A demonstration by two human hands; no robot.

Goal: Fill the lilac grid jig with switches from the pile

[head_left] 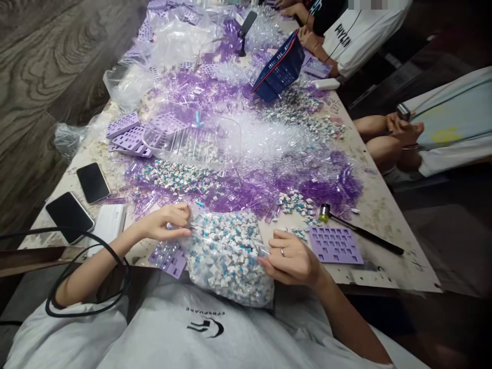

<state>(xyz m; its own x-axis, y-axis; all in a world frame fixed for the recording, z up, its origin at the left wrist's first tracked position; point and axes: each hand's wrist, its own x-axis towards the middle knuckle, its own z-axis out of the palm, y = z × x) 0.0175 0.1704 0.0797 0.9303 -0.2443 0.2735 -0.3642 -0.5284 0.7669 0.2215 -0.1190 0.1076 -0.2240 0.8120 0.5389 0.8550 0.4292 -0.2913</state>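
A clear plastic bag (230, 256) full of small white and blue parts rests at the table's near edge, against my lap. My left hand (167, 223) pinches the bag's left rim, fingers closed on the plastic. At the bag's right side, my right hand (292, 259), which wears a ring, grips the plastic with curled fingers. A purple perforated tray (335, 245) lies just right of my right hand. Another purple tray (171, 258) lies under the bag's left corner.
Two phones (92, 182) (69, 215) and a white box (109, 223) lie at the left. A small hammer (357, 230) lies at the right. Purple pieces and white-blue parts cover the table (384, 205). A blue basket (280, 69) stands far off. Other people sit at the right.
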